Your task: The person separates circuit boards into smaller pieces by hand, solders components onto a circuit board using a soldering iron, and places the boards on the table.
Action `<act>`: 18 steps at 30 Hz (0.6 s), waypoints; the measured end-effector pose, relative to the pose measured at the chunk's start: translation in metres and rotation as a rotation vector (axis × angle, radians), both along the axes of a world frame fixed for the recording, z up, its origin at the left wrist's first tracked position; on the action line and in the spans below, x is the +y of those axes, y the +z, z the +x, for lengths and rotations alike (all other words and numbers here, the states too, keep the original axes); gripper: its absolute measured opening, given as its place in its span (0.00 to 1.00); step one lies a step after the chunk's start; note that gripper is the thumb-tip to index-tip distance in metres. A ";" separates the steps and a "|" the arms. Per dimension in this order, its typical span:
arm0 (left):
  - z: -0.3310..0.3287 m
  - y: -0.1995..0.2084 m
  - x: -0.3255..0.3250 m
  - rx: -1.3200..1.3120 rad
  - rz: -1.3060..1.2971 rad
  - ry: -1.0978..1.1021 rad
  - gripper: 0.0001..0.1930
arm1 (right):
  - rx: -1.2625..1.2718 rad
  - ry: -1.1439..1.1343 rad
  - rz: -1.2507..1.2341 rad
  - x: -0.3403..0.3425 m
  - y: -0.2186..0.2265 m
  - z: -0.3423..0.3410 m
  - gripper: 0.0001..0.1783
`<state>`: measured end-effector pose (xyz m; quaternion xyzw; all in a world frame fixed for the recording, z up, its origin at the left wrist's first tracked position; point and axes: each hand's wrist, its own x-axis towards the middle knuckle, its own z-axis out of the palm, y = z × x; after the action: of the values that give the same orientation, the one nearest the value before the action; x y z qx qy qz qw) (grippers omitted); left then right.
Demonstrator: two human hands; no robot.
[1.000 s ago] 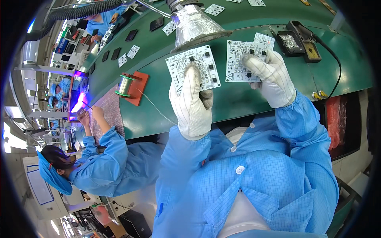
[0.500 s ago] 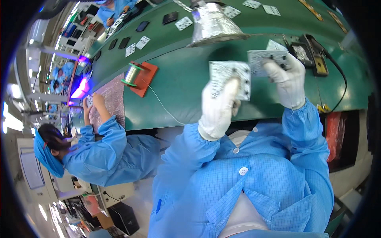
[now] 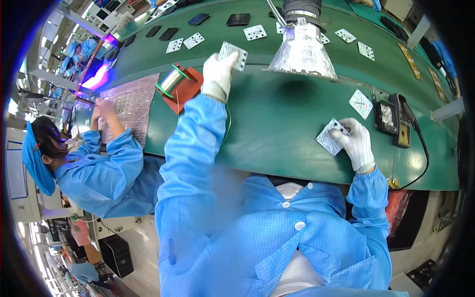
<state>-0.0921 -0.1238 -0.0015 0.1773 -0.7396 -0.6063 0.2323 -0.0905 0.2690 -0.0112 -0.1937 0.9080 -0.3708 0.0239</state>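
My left hand (image 3: pixel 216 75), in a white glove, reaches out toward the far side of the bench. Its fingers are closed on a square white circuit board (image 3: pixel 239 55) with dark dots. At the right, my gloved right hand (image 3: pixel 355 144) pinches a second white circuit board (image 3: pixel 327 139), tilted just above or against the green bench (image 3: pixel 277 133); I cannot tell which. Another white board (image 3: pixel 361 104) lies flat beyond that hand. Close to my left wrist sits a spool of solder wire (image 3: pixel 172 82) on a red stand (image 3: pixel 195 79).
A foil-wrapped duct hood (image 3: pixel 303 52) hangs over the bench's middle. A soldering iron holder (image 3: pixel 402 119) with a cable stands at the right. Several white boards (image 3: pixel 255 32) and dark flat pieces (image 3: pixel 238 19) lie along the far strip. A co-worker (image 3: pixel 94 163) sits at left.
My left hand has swung far and to the left with its board. My right hand has come nearer and lower with its board, uncovering the board lying beyond it. The view has shifted.
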 end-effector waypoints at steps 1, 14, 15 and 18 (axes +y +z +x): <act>-0.022 0.007 -0.015 -0.011 -0.222 0.059 0.24 | -0.015 -0.003 0.011 0.000 0.001 0.000 0.22; -0.044 -0.022 -0.008 -0.239 -0.707 0.261 0.23 | 0.074 0.120 0.074 -0.009 0.008 0.001 0.17; -0.043 -0.022 -0.007 -0.218 -0.711 0.237 0.22 | 0.079 0.112 0.074 -0.009 0.009 0.001 0.16; -0.042 -0.020 -0.005 -0.269 -0.804 0.201 0.21 | 0.079 0.122 0.103 -0.008 0.013 0.002 0.14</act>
<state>-0.1341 -0.1286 -0.0216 0.2215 -0.9196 -0.2158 0.2424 -0.0882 0.2612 0.0013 -0.2618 0.9125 -0.3137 0.0205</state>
